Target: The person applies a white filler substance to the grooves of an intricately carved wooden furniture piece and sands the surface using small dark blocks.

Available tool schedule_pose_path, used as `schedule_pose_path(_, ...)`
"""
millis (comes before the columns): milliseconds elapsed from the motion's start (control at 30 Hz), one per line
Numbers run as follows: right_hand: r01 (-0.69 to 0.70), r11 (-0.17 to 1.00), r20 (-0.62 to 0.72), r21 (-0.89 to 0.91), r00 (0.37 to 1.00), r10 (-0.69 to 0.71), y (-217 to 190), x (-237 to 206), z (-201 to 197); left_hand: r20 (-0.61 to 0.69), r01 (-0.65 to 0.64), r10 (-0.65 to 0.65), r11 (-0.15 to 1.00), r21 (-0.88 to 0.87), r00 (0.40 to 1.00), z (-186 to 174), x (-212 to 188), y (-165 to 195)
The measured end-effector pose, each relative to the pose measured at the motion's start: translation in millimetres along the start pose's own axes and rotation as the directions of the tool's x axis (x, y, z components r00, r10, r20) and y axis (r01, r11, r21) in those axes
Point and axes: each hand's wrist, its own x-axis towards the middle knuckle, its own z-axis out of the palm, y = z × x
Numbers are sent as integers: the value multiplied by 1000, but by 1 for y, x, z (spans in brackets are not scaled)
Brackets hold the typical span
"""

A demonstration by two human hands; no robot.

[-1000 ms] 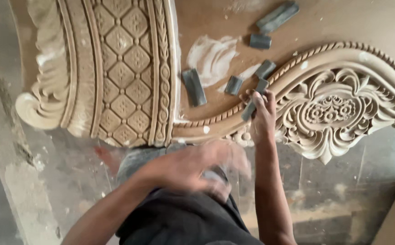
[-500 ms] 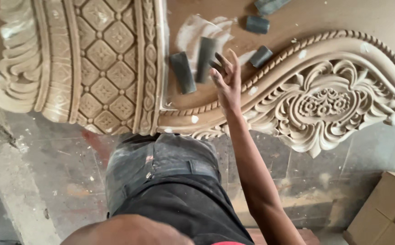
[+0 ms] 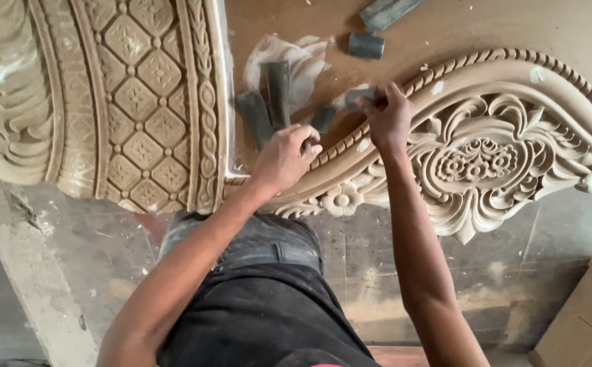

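A pale carved wooden panel (image 3: 486, 156) with flower scrolls and a rope-pattern border lies on a brown board. My right hand (image 3: 390, 121) rests on that rope border, pinching a small dark grey folded piece (image 3: 359, 97) against it. My left hand (image 3: 285, 158) sits lower left on the same border with its fingers curled in, and nothing shows inside them. Just above my left hand lie two grey strips (image 3: 267, 105) and a shorter grey piece (image 3: 323, 117).
A second carved panel (image 3: 132, 102) with diamond pattern and leaf edge fills the left. A crumpled white sheet (image 3: 302, 54) and two more grey pieces (image 3: 366, 45) lie on the brown board (image 3: 527, 27). Cardboard boxes (image 3: 591, 319) stand on the floor at lower right.
My left hand has come up from near my lap onto the rope border. My right hand has moved right along the border and now grips a grey piece.
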Motion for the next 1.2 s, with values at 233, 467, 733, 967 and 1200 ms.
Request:
schedule_pose_path(233,-90,705,-51,704,983,177,29,-18,19,-166,-46,63,993,108,984,47,62,-19)
schedule_pose_path(467,-92,883,-41,460,991,124,45,-17,5,-3,-354,422,763,541,906,69,148,-49)
schedule_pose_path(733,45,906,-155,422,988,23,38,14,-35,-128,-51,57,998,44,990,72,144,-34)
schedule_pose_path(967,-137,759,164,637,986,40,29,28,-29,31,-56,61,990,-129,998,54,131,-5)
schedule_pose_path(1200,-31,763,-15,645,998,53,4,13,-34,33,163,-164,895,-415,986,25,111,21)
